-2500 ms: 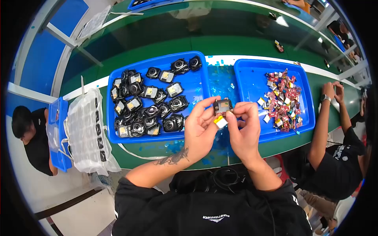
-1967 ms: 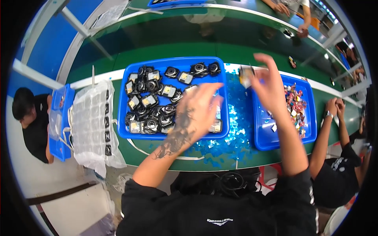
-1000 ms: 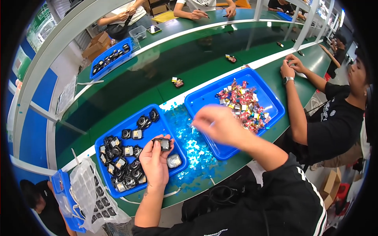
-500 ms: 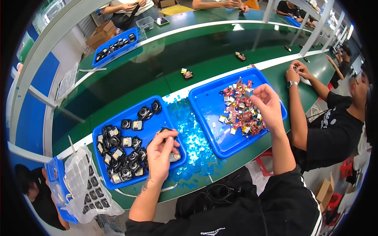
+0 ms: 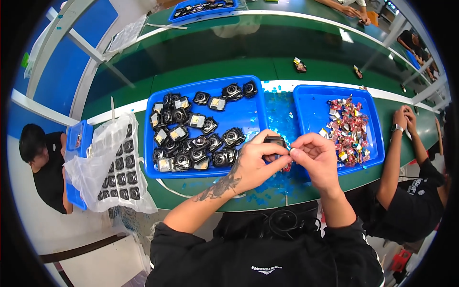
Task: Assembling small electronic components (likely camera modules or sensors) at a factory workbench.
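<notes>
Between blue trays [image 5: 248,112] | left hand [image 5: 256,162], right hand [image 5: 316,160] fingers pinch black part [image 5: 274,141], mostly hidden

Centre frame, the left hand [image 5: 256,160], its forearm marked with a dark tattoo pattern, and the right hand [image 5: 315,158] pinch a small black part [image 5: 274,141]. Sleeves are black. Left of centre, a bright blue tray [image 5: 248,112] holds black parts with silver and yellow faces. At right, a second blue tray [image 5: 311,107] carries red, yellow and white pieces [image 5: 349,129]. The table [image 5: 191,71] is dark green with a white stripe. Blue scraps [image 5: 267,193] litter the lower centre. At left lies a clear bag [image 5: 112,165] of black parts.
</notes>
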`<state>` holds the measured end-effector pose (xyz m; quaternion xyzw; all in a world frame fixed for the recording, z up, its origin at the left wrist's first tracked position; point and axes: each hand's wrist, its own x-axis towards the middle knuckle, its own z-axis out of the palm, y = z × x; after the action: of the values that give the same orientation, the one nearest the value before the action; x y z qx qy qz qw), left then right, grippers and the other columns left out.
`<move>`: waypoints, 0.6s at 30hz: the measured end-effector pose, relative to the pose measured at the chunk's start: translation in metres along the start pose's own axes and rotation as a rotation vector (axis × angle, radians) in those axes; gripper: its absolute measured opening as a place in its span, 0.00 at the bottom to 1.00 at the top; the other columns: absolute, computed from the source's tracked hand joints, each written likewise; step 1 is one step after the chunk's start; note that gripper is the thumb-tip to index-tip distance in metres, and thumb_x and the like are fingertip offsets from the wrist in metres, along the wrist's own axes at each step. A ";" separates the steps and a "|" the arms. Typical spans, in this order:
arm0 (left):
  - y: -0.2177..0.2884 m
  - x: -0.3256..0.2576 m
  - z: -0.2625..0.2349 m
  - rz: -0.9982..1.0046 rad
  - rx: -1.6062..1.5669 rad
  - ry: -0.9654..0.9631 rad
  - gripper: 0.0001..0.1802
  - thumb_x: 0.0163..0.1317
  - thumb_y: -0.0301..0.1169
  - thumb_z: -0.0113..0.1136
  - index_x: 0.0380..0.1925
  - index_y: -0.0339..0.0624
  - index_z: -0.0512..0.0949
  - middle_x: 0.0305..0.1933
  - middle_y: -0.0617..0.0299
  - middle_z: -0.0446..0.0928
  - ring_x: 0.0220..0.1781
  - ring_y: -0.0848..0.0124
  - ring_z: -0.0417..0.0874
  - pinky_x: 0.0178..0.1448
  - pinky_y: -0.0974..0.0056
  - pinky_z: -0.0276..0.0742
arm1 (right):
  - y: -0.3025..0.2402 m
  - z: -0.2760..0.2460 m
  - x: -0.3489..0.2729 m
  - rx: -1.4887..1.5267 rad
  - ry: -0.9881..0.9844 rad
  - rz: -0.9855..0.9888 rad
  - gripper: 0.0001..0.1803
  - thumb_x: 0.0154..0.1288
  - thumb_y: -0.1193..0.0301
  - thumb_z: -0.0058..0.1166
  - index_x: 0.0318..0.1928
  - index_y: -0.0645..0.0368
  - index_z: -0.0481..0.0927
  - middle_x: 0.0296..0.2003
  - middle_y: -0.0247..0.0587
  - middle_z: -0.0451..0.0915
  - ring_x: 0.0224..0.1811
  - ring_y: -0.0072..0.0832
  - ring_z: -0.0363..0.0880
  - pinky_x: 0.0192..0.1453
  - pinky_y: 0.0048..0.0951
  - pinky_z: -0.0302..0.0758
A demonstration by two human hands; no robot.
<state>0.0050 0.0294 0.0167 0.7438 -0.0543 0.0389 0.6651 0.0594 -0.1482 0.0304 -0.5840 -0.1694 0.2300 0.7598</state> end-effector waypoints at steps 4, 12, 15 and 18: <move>-0.001 -0.001 -0.003 -0.038 0.041 -0.002 0.06 0.56 0.24 0.68 0.33 0.35 0.84 0.40 0.61 0.76 0.35 0.79 0.76 0.38 0.74 0.74 | -0.001 -0.001 0.002 -0.231 0.036 -0.078 0.04 0.63 0.81 0.59 0.38 0.66 0.78 0.34 0.37 0.81 0.36 0.18 0.80 0.39 0.19 0.77; -0.001 0.000 -0.004 0.019 0.133 -0.037 0.05 0.58 0.26 0.66 0.34 0.37 0.83 0.41 0.60 0.76 0.31 0.77 0.80 0.34 0.73 0.75 | -0.009 -0.003 0.006 -0.726 -0.050 -0.249 0.05 0.60 0.83 0.58 0.36 0.65 0.75 0.32 0.40 0.77 0.30 0.24 0.78 0.33 0.24 0.73; -0.002 0.001 -0.004 -0.105 -0.015 -0.047 0.06 0.60 0.25 0.64 0.35 0.34 0.82 0.42 0.61 0.75 0.35 0.79 0.78 0.35 0.74 0.74 | -0.011 0.004 0.003 -0.938 -0.071 -0.472 0.07 0.59 0.84 0.55 0.35 0.63 0.72 0.32 0.45 0.74 0.32 0.39 0.75 0.34 0.34 0.71; -0.011 0.003 -0.004 -0.180 -0.187 -0.025 0.06 0.63 0.22 0.61 0.37 0.28 0.81 0.44 0.61 0.73 0.38 0.82 0.75 0.38 0.77 0.73 | -0.006 0.002 -0.006 -0.825 0.005 -0.458 0.08 0.57 0.85 0.56 0.35 0.63 0.71 0.32 0.47 0.74 0.31 0.41 0.75 0.35 0.35 0.72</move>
<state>0.0090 0.0349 0.0071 0.6807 0.0010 -0.0357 0.7317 0.0546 -0.1514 0.0366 -0.7852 -0.3694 -0.0316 0.4960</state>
